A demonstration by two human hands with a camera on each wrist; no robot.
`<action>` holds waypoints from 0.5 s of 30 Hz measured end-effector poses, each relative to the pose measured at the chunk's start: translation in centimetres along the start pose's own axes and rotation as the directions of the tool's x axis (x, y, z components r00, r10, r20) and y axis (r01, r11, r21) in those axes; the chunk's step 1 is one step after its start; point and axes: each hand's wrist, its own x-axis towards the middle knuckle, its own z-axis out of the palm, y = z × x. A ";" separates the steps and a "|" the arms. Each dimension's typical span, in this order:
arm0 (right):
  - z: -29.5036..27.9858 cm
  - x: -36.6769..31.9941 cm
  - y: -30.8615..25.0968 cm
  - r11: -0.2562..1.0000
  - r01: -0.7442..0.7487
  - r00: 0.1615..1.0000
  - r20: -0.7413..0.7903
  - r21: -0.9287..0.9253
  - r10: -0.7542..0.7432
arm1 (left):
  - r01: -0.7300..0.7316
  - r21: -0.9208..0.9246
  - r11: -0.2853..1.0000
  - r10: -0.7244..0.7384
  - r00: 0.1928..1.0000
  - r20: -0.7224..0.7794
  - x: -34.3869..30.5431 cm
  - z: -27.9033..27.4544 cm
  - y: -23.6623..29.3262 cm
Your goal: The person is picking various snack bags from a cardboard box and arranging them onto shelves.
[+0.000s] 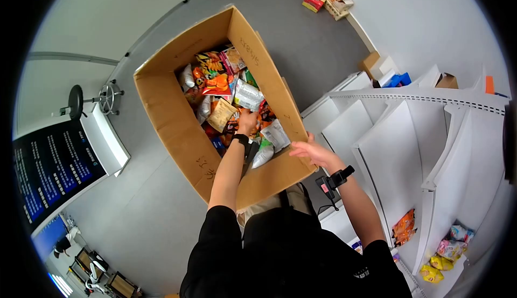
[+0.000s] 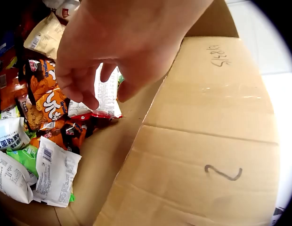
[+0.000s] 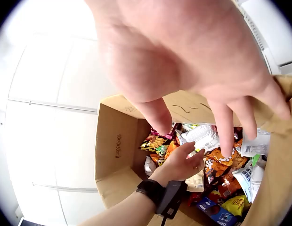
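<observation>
My left hand (image 1: pixel 247 121) reaches into a large cardboard box (image 1: pixel 172 120) filled with snack packets. In the left wrist view its fingers bend loosely over a white-backed packet (image 2: pixel 107 92), beside orange snack bags (image 2: pixel 52 106), with nothing seen in its grasp. At the box's right edge is my right hand (image 1: pixel 315 152), its fingers spread over the rim in the right wrist view. Around the left hand lie a beige packet (image 1: pixel 221 115), a white packet (image 1: pixel 248 95) and a red-and-orange snack bag (image 1: pixel 217 80). A blue box (image 3: pixel 214 212) shows among the packets.
White shelves (image 1: pixel 396 141) stand to the right, holding an orange bag (image 1: pixel 404 228) and yellow bags (image 1: pixel 431 274). Several food boxes (image 1: pixel 314 1) lie on the floor by the far wall. A dark screen (image 1: pixel 56 174) is at the left.
</observation>
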 end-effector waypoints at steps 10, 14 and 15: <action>0.3 0.0 -0.4 0.985 0.167 0.986 -0.036 0.052 -0.166 | -0.194 0.520 0.832 0.179 0.981 0.078 5.9 3.0 1.3; 0.7 0.1 -0.2 0.977 0.213 0.975 -0.069 0.012 -0.212 | -0.312 0.536 0.784 0.224 0.949 0.223 11.5 4.2 -1.4; 0.5 0.5 0.1 0.972 0.233 0.970 -0.074 0.007 -0.232 | -0.370 0.566 0.736 0.274 0.928 0.250 12.0 4.4 -1.6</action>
